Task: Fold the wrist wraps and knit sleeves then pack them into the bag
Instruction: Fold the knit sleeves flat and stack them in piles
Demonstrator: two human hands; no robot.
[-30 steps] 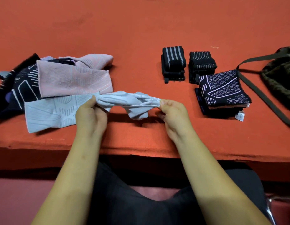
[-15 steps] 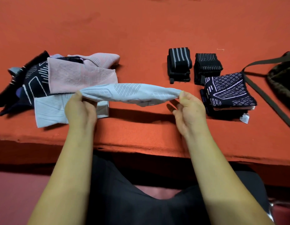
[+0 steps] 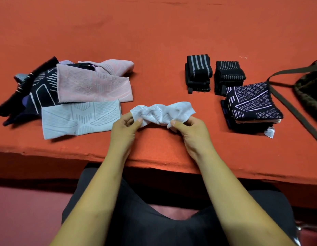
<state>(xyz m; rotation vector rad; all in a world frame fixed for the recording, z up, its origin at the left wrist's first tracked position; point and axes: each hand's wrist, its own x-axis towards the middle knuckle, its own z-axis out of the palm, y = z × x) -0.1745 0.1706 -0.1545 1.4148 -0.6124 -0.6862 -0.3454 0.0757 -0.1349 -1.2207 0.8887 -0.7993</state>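
Observation:
A light blue knit sleeve (image 3: 163,112) is bunched up between my hands near the table's front edge. My left hand (image 3: 125,127) pinches its left end and my right hand (image 3: 191,128) pinches its right end. To the left lies a loose pile: a flat light blue sleeve (image 3: 79,119), a pink sleeve (image 3: 93,86) and a dark patterned sleeve (image 3: 37,89). On the right stand two folded black wrist wraps (image 3: 198,71) (image 3: 228,75) and a stack of folded dark sleeves (image 3: 252,105). The dark bag (image 3: 310,89) lies at the far right edge.
The orange cloth-covered table (image 3: 154,32) stretches far back. The bag's long strap (image 3: 292,107) runs diagonally toward the front right. The table's front edge (image 3: 154,162) is just above my lap.
The sleeve was stretched out long between my hands; now my hands have come together toward the middle and the sleeve is scrunched short, clear of the pile.

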